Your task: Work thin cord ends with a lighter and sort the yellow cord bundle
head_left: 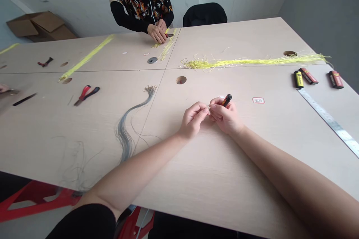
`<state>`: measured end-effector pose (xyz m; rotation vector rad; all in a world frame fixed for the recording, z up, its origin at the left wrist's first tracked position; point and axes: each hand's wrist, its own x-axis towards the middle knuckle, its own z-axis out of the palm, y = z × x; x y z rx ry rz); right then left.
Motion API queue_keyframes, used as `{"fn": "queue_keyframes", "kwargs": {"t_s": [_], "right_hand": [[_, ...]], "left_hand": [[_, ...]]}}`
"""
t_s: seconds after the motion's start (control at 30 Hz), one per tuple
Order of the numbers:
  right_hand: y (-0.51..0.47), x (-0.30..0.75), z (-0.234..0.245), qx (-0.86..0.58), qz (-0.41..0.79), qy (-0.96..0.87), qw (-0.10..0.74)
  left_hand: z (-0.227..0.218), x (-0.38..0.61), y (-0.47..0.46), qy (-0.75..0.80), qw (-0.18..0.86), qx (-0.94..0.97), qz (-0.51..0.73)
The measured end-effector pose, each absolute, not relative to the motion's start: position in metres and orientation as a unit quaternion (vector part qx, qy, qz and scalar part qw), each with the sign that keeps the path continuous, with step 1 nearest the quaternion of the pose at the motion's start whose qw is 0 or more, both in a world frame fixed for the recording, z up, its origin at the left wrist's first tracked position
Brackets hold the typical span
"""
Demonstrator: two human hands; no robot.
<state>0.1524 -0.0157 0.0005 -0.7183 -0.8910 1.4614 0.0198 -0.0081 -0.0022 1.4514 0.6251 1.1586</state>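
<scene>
Both my hands meet above the table's middle. My right hand [224, 116] is closed around a small black and orange tool [226, 99], whose tip sticks up past the fingers. My left hand [193, 118] pinches something very thin at its fingertips, right against the right hand; it is too small to name. A bundle of grey wires [127, 127] lies on the table to the left of my left hand.
A long bundle of yellow wires [252, 61] runs across the far right. Three lighter-like tools [307, 76] and a metal ruler [328, 119] lie at the right. Red-handled pliers [85, 94] lie at the left. Another person's hands [157, 31] work at the far edge.
</scene>
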Motion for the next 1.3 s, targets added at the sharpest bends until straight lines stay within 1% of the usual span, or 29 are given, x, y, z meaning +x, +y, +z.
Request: {"fn": "queue_keyframes", "kwargs": {"t_s": [0.17,0.57,0.77,1.1,1.3], "right_hand": [[-0.0156,0.1521,0.0003,-0.312,0.630,-0.388,0.596],[-0.0169,0.1525,0.0019,-0.319,0.632,-0.391,0.588],[-0.0169,0.1520,0.0023,-0.329,0.632,-0.391,0.583],[-0.0176,0.1521,0.0020,-0.331,0.635,-0.386,0.581],[-0.0169,0.1524,0.0037,-0.327,0.639,-0.385,0.580]], "left_hand": [[-0.0002,0.0202,-0.0081,0.251,0.568,0.612,0.489],[-0.0066,0.0191,-0.0049,0.280,0.572,0.600,0.485],[-0.0065,0.0200,-0.0043,0.262,0.586,0.597,0.481],[-0.0065,0.0197,-0.0047,0.257,0.579,0.603,0.485],[-0.0037,0.0206,-0.0061,0.292,0.566,0.605,0.478]]}}
